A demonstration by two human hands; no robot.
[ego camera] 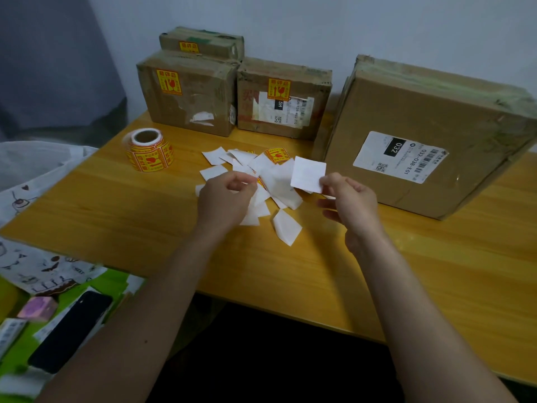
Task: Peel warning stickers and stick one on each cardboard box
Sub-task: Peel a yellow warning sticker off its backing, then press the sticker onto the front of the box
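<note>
A white square of sticker paper stands upright in the right hand, pinched by its lower right corner between thumb and fingers; only its blank white side faces the camera, so whether it is a sticker's back or a bare backing piece cannot be told. The left hand is just beside it to the left, fingers curled with thumb and fingertips together over a small bit of white and yellow-red paper, though what exactly it pinches is hard to make out.

Under and behind both hands lies a loose heap of white backing papers on the yellow wooden table, with one printed yellow-and-red sticker lying face up at its far edge. The sticker roll stands on end to the left of the heap.

Along the wall are four cardboard boxes. The left box carries a sticker, as do the small box stacked behind it and the middle box. The big box leaning on the right shows only a white shipping label.

Off the table's left edge lie a black phone and printed paper.
</note>
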